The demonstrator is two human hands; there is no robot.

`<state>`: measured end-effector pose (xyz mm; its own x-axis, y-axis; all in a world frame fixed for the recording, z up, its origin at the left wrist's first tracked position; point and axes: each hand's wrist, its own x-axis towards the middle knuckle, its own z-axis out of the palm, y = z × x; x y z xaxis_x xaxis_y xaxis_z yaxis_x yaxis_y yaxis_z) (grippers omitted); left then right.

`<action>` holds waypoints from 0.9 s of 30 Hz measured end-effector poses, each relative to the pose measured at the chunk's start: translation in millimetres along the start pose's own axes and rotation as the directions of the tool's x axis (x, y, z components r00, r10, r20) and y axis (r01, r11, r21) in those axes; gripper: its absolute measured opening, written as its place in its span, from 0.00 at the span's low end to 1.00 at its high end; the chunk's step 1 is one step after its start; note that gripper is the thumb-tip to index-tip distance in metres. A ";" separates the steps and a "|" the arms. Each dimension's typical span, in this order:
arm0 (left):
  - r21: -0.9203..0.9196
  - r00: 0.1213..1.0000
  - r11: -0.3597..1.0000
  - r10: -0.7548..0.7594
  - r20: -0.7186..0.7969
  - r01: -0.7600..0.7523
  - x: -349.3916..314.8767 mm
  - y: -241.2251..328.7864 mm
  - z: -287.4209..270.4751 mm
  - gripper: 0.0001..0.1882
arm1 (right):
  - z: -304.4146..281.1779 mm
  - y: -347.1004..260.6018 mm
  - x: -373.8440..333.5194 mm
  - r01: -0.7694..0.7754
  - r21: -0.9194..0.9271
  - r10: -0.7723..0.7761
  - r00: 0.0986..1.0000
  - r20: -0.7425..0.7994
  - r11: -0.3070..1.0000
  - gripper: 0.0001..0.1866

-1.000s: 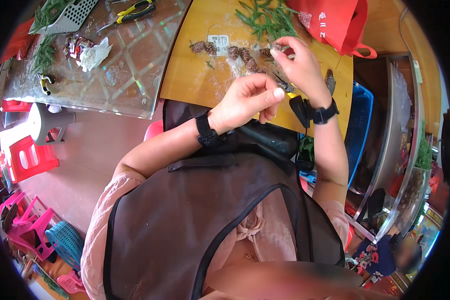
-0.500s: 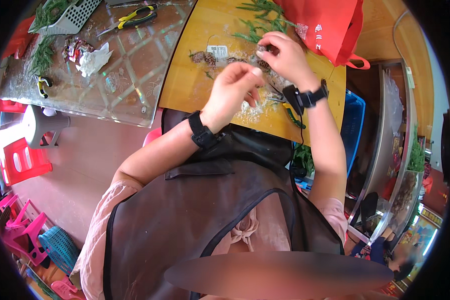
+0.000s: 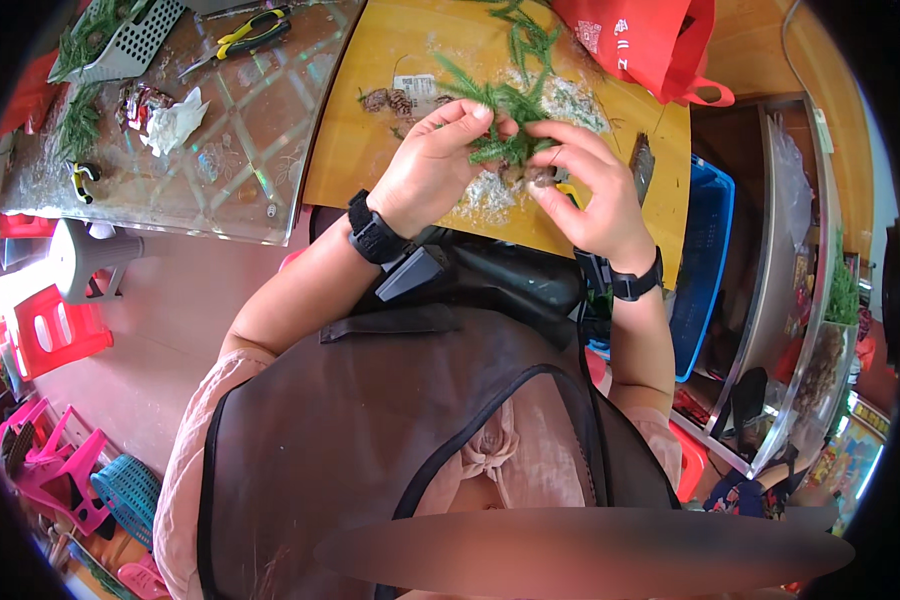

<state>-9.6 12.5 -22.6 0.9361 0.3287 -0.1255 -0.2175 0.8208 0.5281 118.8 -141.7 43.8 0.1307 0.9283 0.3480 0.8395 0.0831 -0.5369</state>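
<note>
My left hand (image 3: 432, 165) and my right hand (image 3: 592, 190) meet over a yellow wooden board (image 3: 370, 150). Together they hold a bunch of green pine-like sprigs (image 3: 505, 125), fingers pinched on the stems. My right fingertips also touch a small dark piece at the base of the sprigs; what it is cannot be told. White powder or crumbs (image 3: 485, 190) lie on the board under my hands. Brown pine cones (image 3: 388, 100) rest on the board just left of my left hand. Both wrists wear black bands.
A red bag (image 3: 640, 40) sits at the board's far right. A glass-topped table (image 3: 170, 150) on the left carries yellow-handled pliers (image 3: 250, 35), a grey grid tray (image 3: 135, 40), crumpled paper and green sprigs. A blue crate (image 3: 705, 260) stands at right; red and pink plastic stools are at the lower left.
Both hands have come closer together and nearer to me over the board. They now hold a bunch of green sprigs that was lying farther back on the board before.
</note>
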 end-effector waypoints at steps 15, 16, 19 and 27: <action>-0.068 0.922 0.932 -0.338 0.188 0.355 2.9 14.1 -16.6 0.19 | 8.9 5.9 6.8 -0.535 0.692 0.523 0.811 0.261 0.484 0.11; -0.071 0.923 0.932 -0.336 0.186 0.354 2.6 14.9 -11.2 0.19 | 10.5 8.2 6.5 -0.537 0.691 0.522 0.811 0.265 0.483 0.11; -0.100 0.963 0.965 -0.253 -0.098 0.243 1.5 14.9 12.0 0.21 | 15.5 15.9 3.2 -0.376 0.892 0.570 0.802 0.178 0.251 0.12; 0.087 0.995 0.993 -0.084 0.056 0.079 -0.4 2.7 5.3 0.17 | 32.9 25.8 -8.5 -0.236 0.966 0.639 0.761 0.115 0.107 0.12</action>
<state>-9.1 12.1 -16.7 0.9650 0.2319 -0.1225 -0.1177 0.8004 0.5877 122.1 -135.5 1.8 0.5750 0.8009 -0.1671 -0.4507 0.1396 -0.8817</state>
